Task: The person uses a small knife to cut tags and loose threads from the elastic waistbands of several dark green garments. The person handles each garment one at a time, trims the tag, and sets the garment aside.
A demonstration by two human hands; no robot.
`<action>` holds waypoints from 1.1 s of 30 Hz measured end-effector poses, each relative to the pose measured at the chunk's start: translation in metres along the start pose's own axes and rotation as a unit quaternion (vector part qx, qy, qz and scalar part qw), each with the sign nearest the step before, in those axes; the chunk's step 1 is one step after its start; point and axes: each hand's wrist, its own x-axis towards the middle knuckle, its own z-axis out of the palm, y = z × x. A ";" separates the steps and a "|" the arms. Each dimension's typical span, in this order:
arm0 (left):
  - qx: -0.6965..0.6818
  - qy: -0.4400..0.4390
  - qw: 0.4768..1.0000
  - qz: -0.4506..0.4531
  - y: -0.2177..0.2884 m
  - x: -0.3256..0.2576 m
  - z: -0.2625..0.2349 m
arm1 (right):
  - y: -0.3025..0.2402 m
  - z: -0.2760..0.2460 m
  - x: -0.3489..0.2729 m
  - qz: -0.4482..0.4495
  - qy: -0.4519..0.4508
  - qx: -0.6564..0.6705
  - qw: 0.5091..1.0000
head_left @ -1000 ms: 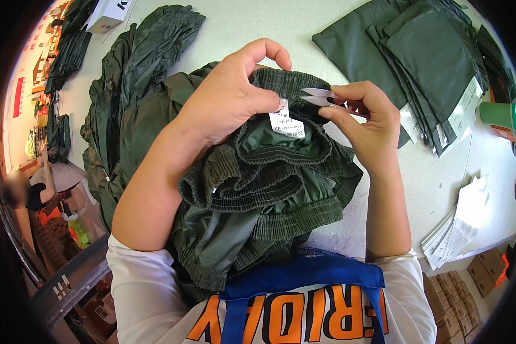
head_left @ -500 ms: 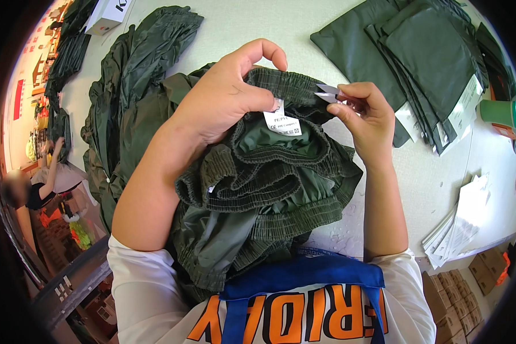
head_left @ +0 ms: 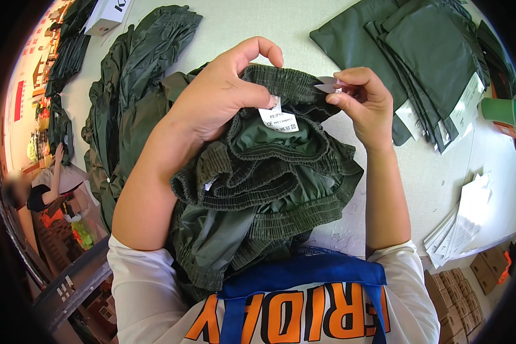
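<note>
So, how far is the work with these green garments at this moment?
Done, it seems: flat dark green packs in clear bags lie stacked at the upper right. In hand: the left hand pinches the elastic waistband of a bunched dark green garment near its white sewn label, and the right hand holds a small pale tag. Left: a loose pile of dark green garments waits at the left.

White sewn-in label (head_left: 278, 120) at waistband

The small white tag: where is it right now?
Head view, upper right of centre: the small white tag is pinched in the right hand, at the green garment's waistband.
</note>
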 end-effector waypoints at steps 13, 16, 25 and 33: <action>0.011 -0.012 1.000 -0.014 -0.003 0.003 -0.003 | 0.004 -0.004 0.008 -0.003 -0.078 0.014 0.997; -0.007 -0.014 0.999 -0.034 -0.002 0.003 -0.002 | 0.000 -0.002 0.007 0.016 -0.061 0.011 0.998; 0.085 0.006 0.996 0.005 -0.003 0.002 0.002 | -0.052 0.013 0.002 -0.031 0.003 -0.221 0.975; 0.121 0.017 0.992 0.032 -0.005 0.001 0.002 | -0.055 0.008 -0.007 0.020 0.014 -0.140 0.990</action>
